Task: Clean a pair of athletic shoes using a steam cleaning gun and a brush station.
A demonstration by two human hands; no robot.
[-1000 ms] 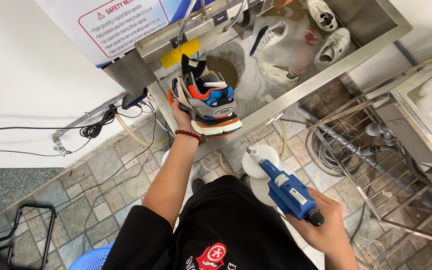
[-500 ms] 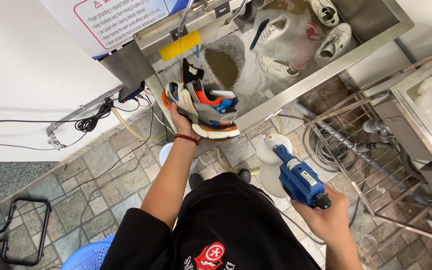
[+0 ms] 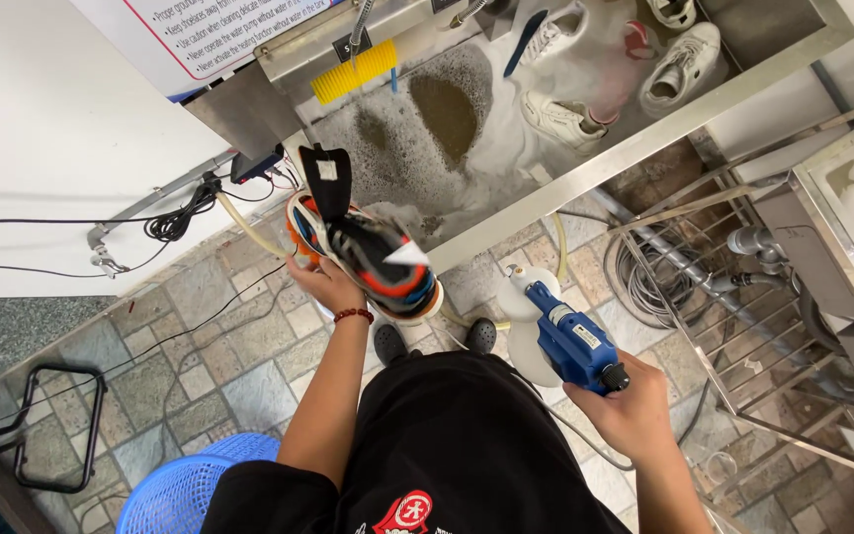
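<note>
Left hand: my left hand (image 3: 323,285) has its fingers wrapped round the heel end of a chunky multicoloured sneaker with orange, blue and black panels (image 3: 373,259), held in the air over the tiled floor (image 3: 219,341), just in front of the foamy stainless-steel wash basin (image 3: 447,148).

Right hand: my right hand (image 3: 635,410) is closed on the grip of a blue handheld spray gun with a white round head (image 3: 565,336), near the sneaker's toe but apart from it.

Handling: I judge the sneaker bulky, fairly heavy, thick-soled and stiff below, soft above, likely wet and slippery; best held at heel or sole.

Nearby: white sneakers (image 3: 679,69) lying in the basin foam; blue plastic basket (image 3: 185,489) by my left side.
</note>
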